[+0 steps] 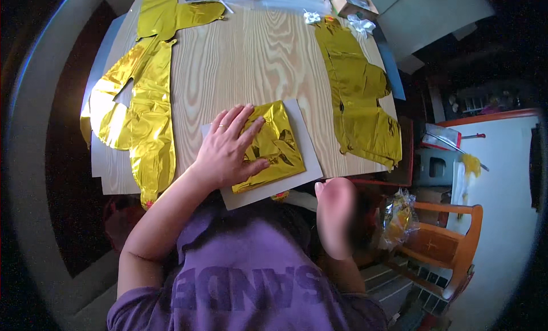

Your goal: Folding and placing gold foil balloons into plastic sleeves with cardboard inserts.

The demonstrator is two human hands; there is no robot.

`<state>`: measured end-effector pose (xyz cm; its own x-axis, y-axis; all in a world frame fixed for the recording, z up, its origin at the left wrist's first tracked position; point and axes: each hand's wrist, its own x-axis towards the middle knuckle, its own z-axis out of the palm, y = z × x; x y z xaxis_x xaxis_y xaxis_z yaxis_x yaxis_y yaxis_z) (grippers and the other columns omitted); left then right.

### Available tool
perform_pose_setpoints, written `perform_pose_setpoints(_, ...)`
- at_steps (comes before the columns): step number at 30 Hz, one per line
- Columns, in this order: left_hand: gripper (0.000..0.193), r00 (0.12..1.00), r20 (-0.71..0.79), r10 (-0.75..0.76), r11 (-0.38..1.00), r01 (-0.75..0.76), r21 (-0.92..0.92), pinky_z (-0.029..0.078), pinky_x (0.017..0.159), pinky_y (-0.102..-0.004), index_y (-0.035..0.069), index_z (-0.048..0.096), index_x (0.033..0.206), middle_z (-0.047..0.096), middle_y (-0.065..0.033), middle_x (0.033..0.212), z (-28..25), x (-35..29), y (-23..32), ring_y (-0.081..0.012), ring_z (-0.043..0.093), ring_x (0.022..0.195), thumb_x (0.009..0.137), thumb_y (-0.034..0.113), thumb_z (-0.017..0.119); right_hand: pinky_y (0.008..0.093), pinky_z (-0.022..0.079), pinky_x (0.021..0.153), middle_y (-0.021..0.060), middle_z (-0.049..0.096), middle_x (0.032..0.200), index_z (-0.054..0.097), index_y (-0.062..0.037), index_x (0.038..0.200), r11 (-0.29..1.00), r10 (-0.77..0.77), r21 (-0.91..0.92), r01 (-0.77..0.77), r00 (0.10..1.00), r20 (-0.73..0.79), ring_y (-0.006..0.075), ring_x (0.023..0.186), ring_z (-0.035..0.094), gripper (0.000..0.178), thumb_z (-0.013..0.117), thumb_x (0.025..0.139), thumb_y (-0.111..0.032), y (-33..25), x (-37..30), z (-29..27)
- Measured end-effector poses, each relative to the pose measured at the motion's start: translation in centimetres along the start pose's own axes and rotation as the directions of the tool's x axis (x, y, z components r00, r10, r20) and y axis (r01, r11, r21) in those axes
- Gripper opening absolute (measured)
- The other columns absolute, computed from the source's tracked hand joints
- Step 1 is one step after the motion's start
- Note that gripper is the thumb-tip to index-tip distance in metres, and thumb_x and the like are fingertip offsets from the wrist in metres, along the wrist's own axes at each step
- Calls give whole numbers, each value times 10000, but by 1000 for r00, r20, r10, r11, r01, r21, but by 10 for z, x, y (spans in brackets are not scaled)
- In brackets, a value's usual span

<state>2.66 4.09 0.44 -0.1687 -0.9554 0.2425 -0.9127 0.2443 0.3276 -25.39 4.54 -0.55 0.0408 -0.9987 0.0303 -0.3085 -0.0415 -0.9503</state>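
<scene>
My left hand (228,145) lies palm down with its fingers spread, pressing on a folded gold foil balloon (279,151). The folded balloon makes a flat, shiny packet on a light grey card (305,142) at the near edge of the table. Just off that edge, to the right of the card, is my right hand (335,214). It is partly blurred, and its fingers are mostly hidden, so I cannot make out anything in it. A bit of gold foil with a red spot (279,196) peeks out below the card.
Flat gold foil balloons lie at the left (151,102), far left (165,14) and right (362,97) of the wood-grain table (245,57). A wooden box (354,2) and crumpled white tissue (361,25) are at the far right. Beside me stands a wooden chair (439,239).
</scene>
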Motion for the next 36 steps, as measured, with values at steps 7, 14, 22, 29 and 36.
perform_pose_setpoints(7,843,999,24,39,999,-38,-4,265,1169,-549,57,454,1461,409,-225,1502,0,-6,6,-413,357,1412,835,577,673,293,551,670,62,657,932,491,-53,1192,742,331,569,-355,932,148,167,752,671,344,694,915,-54,-8,-9,11)
perform_pose_setpoints(14,839,997,19,68,997,-68,-32,283,1155,-556,52,465,1451,420,-228,1491,-2,-11,9,-418,366,1402,830,573,683,251,512,601,36,693,871,629,-36,1073,744,437,395,-539,840,323,118,692,653,247,724,910,-196,-9,-2,6)
perform_pose_setpoints(22,825,998,-62,-14,999,12,-42,348,1105,-519,33,505,1369,534,-188,1368,-11,-6,17,-397,491,1283,766,531,767,253,522,637,8,700,842,697,-6,999,868,393,235,-437,894,214,73,719,624,208,731,912,-192,-10,-14,24)
perform_pose_setpoints(29,953,989,-14,-148,989,148,26,418,982,-464,40,511,1340,570,-148,1222,-6,40,40,-345,559,1119,632,593,829,251,512,697,-2,700,863,693,-17,1014,863,325,329,-383,920,218,65,765,616,148,715,927,-134,-3,-18,26)
perform_pose_setpoints(36,632,968,188,-167,976,189,-109,495,931,-436,75,626,1181,611,-147,1136,-4,70,16,-343,610,1064,739,492,800,241,497,658,2,680,910,655,-21,1041,895,275,299,-331,937,215,61,763,599,151,699,944,-127,-6,-20,22)
